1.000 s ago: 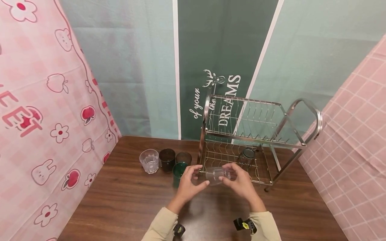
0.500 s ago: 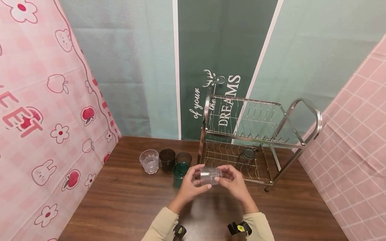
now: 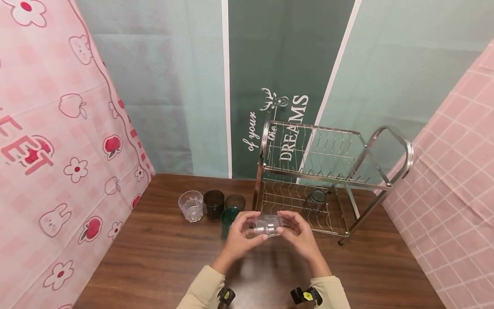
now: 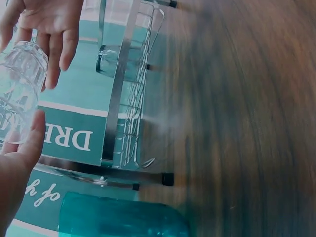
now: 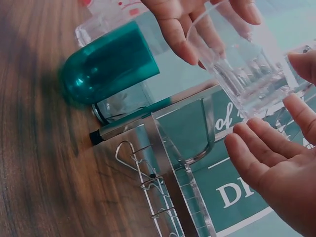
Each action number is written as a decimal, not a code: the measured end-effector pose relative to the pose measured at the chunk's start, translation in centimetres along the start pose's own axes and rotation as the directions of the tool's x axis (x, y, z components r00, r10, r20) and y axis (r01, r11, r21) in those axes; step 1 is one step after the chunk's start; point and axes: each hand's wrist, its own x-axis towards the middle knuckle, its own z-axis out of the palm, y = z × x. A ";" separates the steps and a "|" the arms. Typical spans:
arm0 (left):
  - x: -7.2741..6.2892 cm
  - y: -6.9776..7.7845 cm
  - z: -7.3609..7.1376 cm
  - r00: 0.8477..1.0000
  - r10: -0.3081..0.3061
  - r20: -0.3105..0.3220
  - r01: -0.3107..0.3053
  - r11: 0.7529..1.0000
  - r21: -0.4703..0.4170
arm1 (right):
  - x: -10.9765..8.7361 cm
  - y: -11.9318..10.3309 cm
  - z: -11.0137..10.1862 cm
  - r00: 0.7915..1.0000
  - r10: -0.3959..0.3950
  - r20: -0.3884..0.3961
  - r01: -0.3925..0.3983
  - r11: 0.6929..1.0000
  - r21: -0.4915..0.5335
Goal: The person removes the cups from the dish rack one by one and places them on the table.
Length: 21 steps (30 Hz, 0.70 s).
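Note:
A clear drinking glass (image 3: 267, 225) lies sideways in the air between both hands, above the table in front of the rack. My left hand (image 3: 240, 234) holds its open-rim end with curled fingers and thumb. At the base end, my right hand (image 3: 302, 236) pinches the glass with fingertips and thumb. The right wrist view shows the faceted lower part of the same glass (image 5: 252, 74). A teal cup (image 3: 230, 216) stands just beyond the left hand, partly hidden by it. Behind it are a brown tinted cup (image 3: 235, 201), a dark cup (image 3: 213, 205) and another clear glass (image 3: 191, 207).
A two-tier metal dish rack (image 3: 308, 175) stands at the back right of the wooden table (image 3: 154, 257). On its lower tier a smoky glass (image 3: 316, 200) sits upside down. Fabric curtains (image 3: 185, 86) enclose the table at the back and sides.
The clear glass has shifted slightly left, with the right hand following. My left hand has gone from loosely beside the rim to holding it. The cups and rack stay put.

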 end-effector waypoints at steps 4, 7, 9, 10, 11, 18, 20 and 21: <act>0.2 0.4 -0.3 1.000 0.026 -0.004 -0.026 0.999 0.039 | 0.0 -0.3 0.0 1.000 0.001 -0.003 -0.001 0.999 -0.053; 0.1 1.0 -0.5 0.999 0.046 -0.002 -0.045 0.995 0.089 | -0.1 -0.5 -0.1 1.000 0.006 -0.002 -0.006 0.982 -0.188; 0.0 1.3 -0.7 0.998 0.067 -0.011 -0.065 0.989 0.135 | -0.3 -0.6 -0.3 1.000 -0.011 0.001 0.011 0.944 -0.329; -0.1 1.4 -0.8 0.997 0.080 -0.020 -0.076 0.985 0.158 | -0.3 -0.7 -0.4 1.000 -0.026 0.005 0.026 0.913 -0.406; -0.1 1.5 -1.0 0.995 0.094 -0.032 -0.087 0.980 0.180 | -0.3 -0.7 -0.6 0.999 -0.042 0.013 0.043 0.881 -0.471; -0.3 0.0 -3.0 0.986 0.118 -0.116 -0.077 0.948 0.309 | -0.1 -1.0 -1.6 0.988 -0.096 0.123 0.154 0.711 -0.686; -0.5 -0.4 -3.6 0.987 0.101 -0.124 -0.053 0.939 0.340 | -0.1 -1.0 -1.9 0.988 -0.071 0.137 0.148 0.682 -0.716; -0.5 -0.5 -3.8 0.988 0.095 -0.126 -0.045 0.935 0.352 | -0.1 -1.1 -2.1 0.989 -0.054 0.141 0.140 0.669 -0.730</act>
